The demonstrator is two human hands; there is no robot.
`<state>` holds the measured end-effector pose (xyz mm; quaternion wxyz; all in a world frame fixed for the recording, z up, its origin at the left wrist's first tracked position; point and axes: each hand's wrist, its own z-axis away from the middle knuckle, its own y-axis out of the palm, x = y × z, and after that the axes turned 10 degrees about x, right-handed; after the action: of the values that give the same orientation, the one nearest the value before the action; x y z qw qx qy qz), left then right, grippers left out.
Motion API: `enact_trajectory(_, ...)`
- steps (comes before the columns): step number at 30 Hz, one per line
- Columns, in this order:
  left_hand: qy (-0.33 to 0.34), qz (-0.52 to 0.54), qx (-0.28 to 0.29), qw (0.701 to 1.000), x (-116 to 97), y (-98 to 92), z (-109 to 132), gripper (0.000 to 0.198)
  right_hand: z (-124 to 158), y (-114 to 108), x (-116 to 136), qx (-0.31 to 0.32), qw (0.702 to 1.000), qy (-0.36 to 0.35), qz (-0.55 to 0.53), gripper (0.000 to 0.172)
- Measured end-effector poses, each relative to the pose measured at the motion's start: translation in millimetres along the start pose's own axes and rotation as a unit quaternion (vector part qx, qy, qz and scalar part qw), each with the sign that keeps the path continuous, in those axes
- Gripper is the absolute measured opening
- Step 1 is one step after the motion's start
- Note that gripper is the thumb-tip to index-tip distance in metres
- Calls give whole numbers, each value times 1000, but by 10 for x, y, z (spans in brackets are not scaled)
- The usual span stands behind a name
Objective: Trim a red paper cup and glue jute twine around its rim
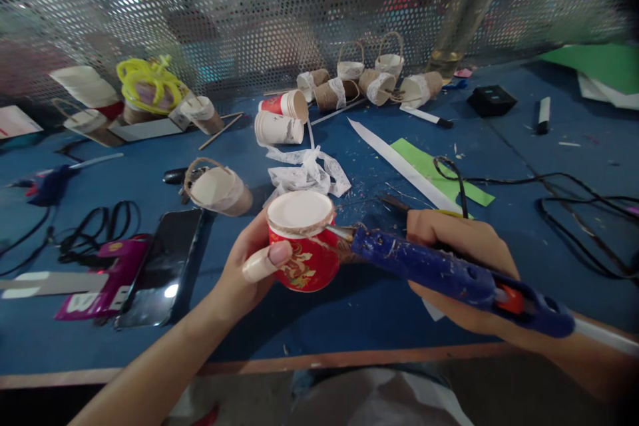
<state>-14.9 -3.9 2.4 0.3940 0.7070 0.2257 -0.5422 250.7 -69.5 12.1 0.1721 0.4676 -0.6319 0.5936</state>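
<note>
The left hand (252,256) is curling around the cup (310,274); to its right, the right hand (462,243) is gripping the glue gun (424,265). Twine (294,231) is circling only the top, leaving red bare below.

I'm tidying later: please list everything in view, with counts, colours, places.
red cup: 1, red, front middle
glue gun: 1, blue, front right
second glue gun: 1, blue, far left
loose cups: 2, red and white, centre
wrapped cups: roughly 9, brown and white, back, left
lace: 1, white, centre
phone: 1, black, left
packet: 1, purple, left
cord: 1, yellow, back left
markers: 2, white and black, right
box: 1, black, right
bottle: 1, clear, back
papers: several, green and white, right
cables: several, black, both sides
mesh: 1, grey, behind
table: 1, blue, below
left hand: 1, front middle
right hand: 1, front right
</note>
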Motion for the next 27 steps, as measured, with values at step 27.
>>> enact_trajectory(27,-4,52,7,999,-62,61,-69,60,-48,24,-30,14,990,47,-130,31)
